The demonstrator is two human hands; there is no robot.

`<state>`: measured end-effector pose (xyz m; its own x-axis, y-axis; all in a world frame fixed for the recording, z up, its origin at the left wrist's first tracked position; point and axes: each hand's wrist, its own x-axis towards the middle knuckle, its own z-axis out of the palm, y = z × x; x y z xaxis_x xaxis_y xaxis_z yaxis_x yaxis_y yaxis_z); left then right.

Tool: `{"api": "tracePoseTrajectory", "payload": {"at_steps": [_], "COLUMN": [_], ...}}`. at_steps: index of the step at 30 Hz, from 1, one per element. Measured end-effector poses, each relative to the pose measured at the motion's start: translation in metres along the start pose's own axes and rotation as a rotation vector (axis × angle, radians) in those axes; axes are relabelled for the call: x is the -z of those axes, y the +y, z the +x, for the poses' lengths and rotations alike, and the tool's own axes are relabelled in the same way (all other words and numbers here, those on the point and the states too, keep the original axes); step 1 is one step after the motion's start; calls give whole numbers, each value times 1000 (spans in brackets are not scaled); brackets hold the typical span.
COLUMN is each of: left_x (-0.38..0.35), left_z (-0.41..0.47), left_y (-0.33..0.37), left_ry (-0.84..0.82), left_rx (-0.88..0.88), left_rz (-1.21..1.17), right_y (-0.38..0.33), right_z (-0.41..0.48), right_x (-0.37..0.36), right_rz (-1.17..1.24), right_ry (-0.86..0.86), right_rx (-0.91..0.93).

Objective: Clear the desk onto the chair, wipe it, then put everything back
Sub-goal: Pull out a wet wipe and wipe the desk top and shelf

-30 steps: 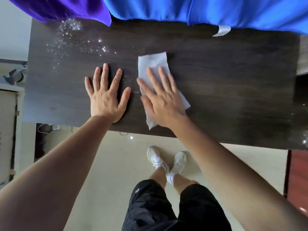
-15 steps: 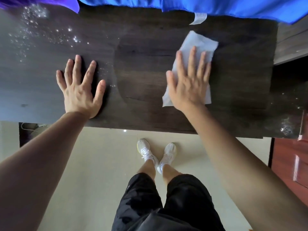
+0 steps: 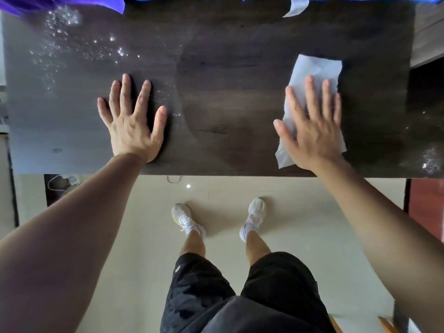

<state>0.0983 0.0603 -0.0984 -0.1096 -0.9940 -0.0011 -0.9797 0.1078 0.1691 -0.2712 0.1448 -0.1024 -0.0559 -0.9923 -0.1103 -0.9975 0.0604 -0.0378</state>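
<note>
A purple cloth hangs over the far left corner of the table, a dark slab with brown wood grain and a straight near edge. Below the cloth, droplets glitter in a loose scatter on a dull, greyish stretch of the surface. The left hand lies flat on the table, palm down, its 5 fingers straight and spread, holding nothing. Just right of it a curved line parts the greyish stretch from a darker brown one. Toward the right end lies the wipe, a thin white sheet, roughly oblong, creased and soft-looking, flat on the table. The right hand presses on its lower half, palm down, fingers straight and slightly apart, none curled round it. The sheet's top and lower left corner show past the hand.
</note>
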Motion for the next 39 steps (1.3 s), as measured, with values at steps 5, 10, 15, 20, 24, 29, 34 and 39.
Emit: {"api": "tracePoseTrajectory", "payload": {"at_steps": [5, 10, 15, 20, 24, 29, 34, 39], "left_x": [1, 4, 22, 34, 38, 33, 31, 30], "left_z": [0, -1, -11, -12, -6, -6, -4, -2], "left_y": [-1, 0, -18, -125, -165, -164, -166, -167], "left_ry": [-29, -43, 119, 157, 56, -45, -48, -40], "left_rx": [-2, 2, -50, 39, 208, 154, 92, 105], "left_rz": [-34, -65, -423, -220, -109, -51, -42, -21], "right_y": [30, -63, -189, -338, -366, -266, -191, -241], "right_z": [-23, -24, -5, 10, 16, 34, 65, 111], "right_x": [13, 12, 4, -6, -6, 2, 13, 18], "right_rz": [57, 83, 106, 120, 72, 80, 80, 138], "right_ry": [-35, -23, 1, 32, -42, -41, -30, 8], "right_rx": [-526, -574, -338, 30, 255, 67, -351, -651]}}
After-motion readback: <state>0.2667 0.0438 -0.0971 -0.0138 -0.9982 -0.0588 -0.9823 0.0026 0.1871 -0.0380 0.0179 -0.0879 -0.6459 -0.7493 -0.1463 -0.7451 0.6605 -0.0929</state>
